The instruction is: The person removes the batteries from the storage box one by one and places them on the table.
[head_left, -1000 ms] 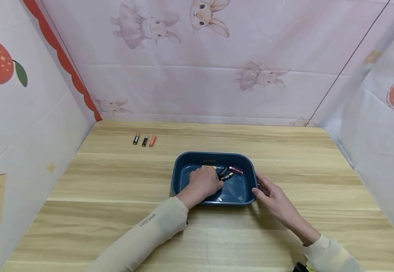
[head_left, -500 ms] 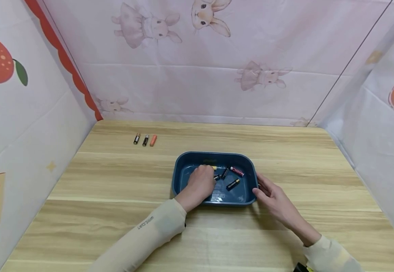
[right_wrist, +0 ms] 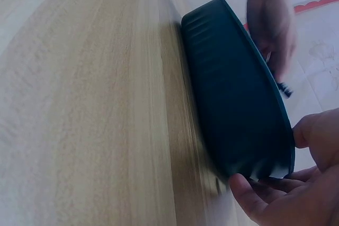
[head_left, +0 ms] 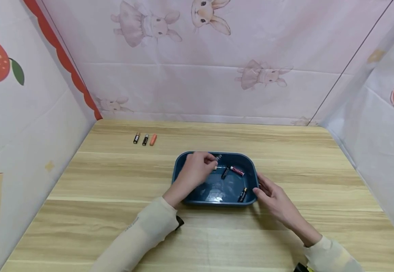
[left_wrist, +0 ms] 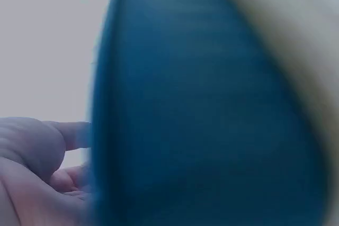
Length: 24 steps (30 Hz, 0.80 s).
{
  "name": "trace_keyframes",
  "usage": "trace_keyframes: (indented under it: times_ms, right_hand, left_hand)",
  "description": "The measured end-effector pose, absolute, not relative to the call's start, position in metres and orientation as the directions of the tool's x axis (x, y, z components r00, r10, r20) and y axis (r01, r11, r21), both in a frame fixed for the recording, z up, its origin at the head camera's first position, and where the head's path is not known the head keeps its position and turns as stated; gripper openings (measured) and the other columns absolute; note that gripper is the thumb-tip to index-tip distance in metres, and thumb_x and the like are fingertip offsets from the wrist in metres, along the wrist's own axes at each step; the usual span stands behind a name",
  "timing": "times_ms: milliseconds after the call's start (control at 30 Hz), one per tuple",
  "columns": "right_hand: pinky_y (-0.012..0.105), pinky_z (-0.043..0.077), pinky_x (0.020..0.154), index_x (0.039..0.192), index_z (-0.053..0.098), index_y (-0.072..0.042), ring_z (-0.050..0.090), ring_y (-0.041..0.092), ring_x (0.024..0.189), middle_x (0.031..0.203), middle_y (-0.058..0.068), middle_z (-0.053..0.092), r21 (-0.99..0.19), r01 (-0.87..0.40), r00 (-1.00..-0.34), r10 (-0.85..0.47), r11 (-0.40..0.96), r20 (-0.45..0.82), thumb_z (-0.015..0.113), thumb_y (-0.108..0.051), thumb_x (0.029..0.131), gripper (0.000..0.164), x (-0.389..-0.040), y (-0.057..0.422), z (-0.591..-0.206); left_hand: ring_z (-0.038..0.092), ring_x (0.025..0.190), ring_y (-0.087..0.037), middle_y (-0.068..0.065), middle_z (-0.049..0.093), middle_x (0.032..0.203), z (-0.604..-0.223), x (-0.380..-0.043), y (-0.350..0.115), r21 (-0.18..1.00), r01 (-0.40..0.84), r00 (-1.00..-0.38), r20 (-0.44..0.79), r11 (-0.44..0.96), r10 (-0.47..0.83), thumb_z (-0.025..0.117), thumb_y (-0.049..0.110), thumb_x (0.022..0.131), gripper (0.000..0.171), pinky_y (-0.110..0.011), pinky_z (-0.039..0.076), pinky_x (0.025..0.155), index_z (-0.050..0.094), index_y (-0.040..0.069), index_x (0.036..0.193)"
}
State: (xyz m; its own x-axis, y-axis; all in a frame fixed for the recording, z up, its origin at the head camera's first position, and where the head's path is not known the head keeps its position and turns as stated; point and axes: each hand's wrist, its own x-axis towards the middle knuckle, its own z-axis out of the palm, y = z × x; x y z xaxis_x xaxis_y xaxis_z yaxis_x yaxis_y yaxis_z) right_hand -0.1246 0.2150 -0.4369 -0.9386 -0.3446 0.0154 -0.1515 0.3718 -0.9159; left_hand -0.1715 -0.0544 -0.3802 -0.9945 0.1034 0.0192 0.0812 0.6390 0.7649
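Note:
My left hand (head_left: 197, 166) is over the left part of a dark blue plastic box (head_left: 203, 192), pinching a dark battery (head_left: 219, 157) between thumb and fingertips. In the right wrist view that battery (right_wrist: 286, 89) pokes out past the rim. Inside the box lie a maroon battery (head_left: 237, 171), a black battery (head_left: 225, 173) beside it, and a black and gold battery (head_left: 242, 195) near the right front corner. A yellowish end (head_left: 214, 168) shows by the left fingers, the rest hidden. My right hand (head_left: 275, 196) grips the box's right end, thumb at the rim.
Three batteries stand apart in a row at the table's back left: a black one (head_left: 136, 138), another black one (head_left: 145, 139) and an orange one (head_left: 153, 140). Printed cloth walls (head_left: 197, 94) enclose the wooden table (head_left: 115, 181) at back and sides.
My left hand has risen from the box floor with a battery. The black and gold battery has shifted toward the box's right front corner. My right hand has stayed put.

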Motion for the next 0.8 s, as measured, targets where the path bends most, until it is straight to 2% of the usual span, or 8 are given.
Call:
trace_keyframes:
  times_ms: [233, 367, 467, 600, 800]
  right_hand:
    - [0.012, 0.04, 0.099, 0.158, 0.026, 0.009, 0.037, 0.043, 0.145, 0.16, 0.03, 0.032, -0.916, -0.151, -0.939, -0.345, 0.37, 0.015, 0.051, -0.009, 0.109, 0.058, -0.123, 0.214, -0.436]
    - [0.011, 0.04, 0.098, 0.158, 0.027, 0.009, 0.037, 0.043, 0.145, 0.16, 0.03, 0.033, -0.917, -0.154, -0.939, -0.344, 0.367, 0.021, 0.051, -0.009, 0.109, 0.058, -0.123, 0.214, -0.436]
    - [0.011, 0.039, 0.098, 0.158, 0.027, 0.009, 0.037, 0.043, 0.145, 0.16, 0.03, 0.033, -0.918, -0.154, -0.94, -0.34, 0.367, 0.022, 0.051, -0.009, 0.109, 0.058, -0.123, 0.213, -0.436]
    - [0.01, 0.039, 0.098, 0.158, 0.026, 0.01, 0.037, 0.043, 0.145, 0.16, 0.031, 0.033, -0.916, -0.148, -0.942, -0.335, 0.373, 0.016, 0.051, -0.009, 0.109, 0.058, -0.123, 0.212, -0.436]
    - [0.011, 0.039, 0.098, 0.157, 0.026, 0.01, 0.037, 0.043, 0.145, 0.16, 0.031, 0.033, -0.915, -0.147, -0.942, -0.337, 0.376, 0.013, 0.051, -0.009, 0.109, 0.058, -0.124, 0.211, -0.435]
  left_hand:
    - [0.058, 0.073, -0.019, -0.008, 0.073, 0.102, -0.338, -0.191, -0.095, 0.839, 0.035, -0.995, 0.079, 0.543, -0.057, 0.069, 0.025, 0.102, 0.024, -0.03, 0.048, 0.059, 0.075, 0.009, 0.119]
    - [0.062, 0.085, -0.021, -0.009, 0.072, 0.108, -0.328, -0.208, -0.121, 0.845, 0.025, -0.977, 0.135, 0.533, -0.167, 0.069, 0.027, 0.102, 0.027, -0.033, 0.05, 0.068, 0.075, 0.009, 0.121]
    - [0.065, 0.095, -0.023, -0.01, 0.073, 0.11, -0.33, -0.22, -0.138, 0.839, 0.044, -0.951, 0.2, 0.542, -0.234, 0.071, 0.026, 0.101, 0.027, -0.035, 0.053, 0.076, 0.076, 0.007, 0.119]
    - [0.067, 0.096, -0.027, -0.014, 0.075, 0.107, -0.342, -0.235, -0.156, 0.82, 0.072, -0.92, 0.275, 0.568, -0.281, 0.073, 0.022, 0.099, 0.024, -0.039, 0.052, 0.08, 0.078, 0.003, 0.113]
    - [0.068, 0.094, -0.034, -0.021, 0.075, 0.102, -0.373, -0.253, -0.176, 0.809, 0.026, -0.913, 0.259, 0.587, -0.316, 0.071, 0.014, 0.1, 0.022, -0.044, 0.052, 0.084, 0.078, -0.005, 0.106]
